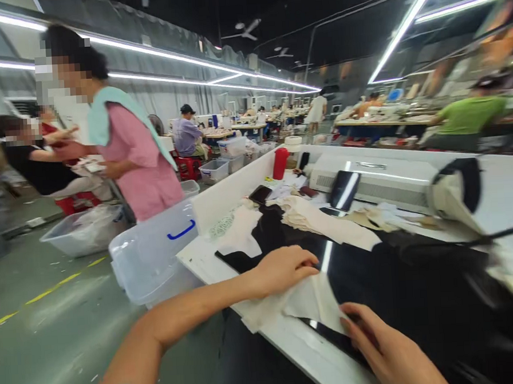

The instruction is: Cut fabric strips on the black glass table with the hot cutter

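A cream fabric piece [310, 301] lies over the near edge of the glossy black work surface [398, 279], and part of it hangs past the white table edge. My left hand [282, 270] is closed on its upper side, fingers curled over the cloth. At the right side of the same cloth, my right hand [376, 336] pinches the edge between thumb and fingers. Beyond my left hand lies a white fabric piece [241, 233]. A stack of cream cut pieces [322, 220] rests farther back on the black surface.
At the back of the table stand a red cup [281, 163], a dark phone-like slab [344, 189] and a long white machine housing [376, 174]. Left of the table is a clear plastic bin [150, 257]. A person in pink [136, 147] stands beyond it; others sit at sewing tables.
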The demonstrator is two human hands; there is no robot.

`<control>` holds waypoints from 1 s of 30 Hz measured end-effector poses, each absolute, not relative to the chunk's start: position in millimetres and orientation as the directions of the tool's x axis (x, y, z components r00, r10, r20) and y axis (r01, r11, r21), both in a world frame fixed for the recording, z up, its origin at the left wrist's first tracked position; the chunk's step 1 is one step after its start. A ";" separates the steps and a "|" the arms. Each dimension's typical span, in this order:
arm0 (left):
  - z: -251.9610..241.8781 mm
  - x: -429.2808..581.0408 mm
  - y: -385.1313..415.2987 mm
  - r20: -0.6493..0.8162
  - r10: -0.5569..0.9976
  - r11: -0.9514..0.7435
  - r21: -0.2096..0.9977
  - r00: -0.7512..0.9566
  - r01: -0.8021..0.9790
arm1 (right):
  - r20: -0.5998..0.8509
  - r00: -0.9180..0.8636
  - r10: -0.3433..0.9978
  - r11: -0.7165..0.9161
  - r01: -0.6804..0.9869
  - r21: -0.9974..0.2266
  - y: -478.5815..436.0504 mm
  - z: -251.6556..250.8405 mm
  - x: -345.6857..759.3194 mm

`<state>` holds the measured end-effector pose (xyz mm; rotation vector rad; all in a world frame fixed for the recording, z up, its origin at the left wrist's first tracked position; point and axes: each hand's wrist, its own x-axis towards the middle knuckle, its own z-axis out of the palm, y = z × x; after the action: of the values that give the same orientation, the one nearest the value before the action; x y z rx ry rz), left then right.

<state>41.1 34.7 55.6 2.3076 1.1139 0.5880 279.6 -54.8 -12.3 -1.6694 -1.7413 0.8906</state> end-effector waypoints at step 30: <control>19.7 85.3 22.0 0.279 0.420 -0.902 0.235 0.864 0.362 | 0.506 0.385 0.772 0.309 0.468 -0.828 -56.1 70.6 363.3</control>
<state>85.3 22.0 19.7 2.8622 0.6056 0.4866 363.3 -56.1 70.6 -1.3293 -1.2502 0.2922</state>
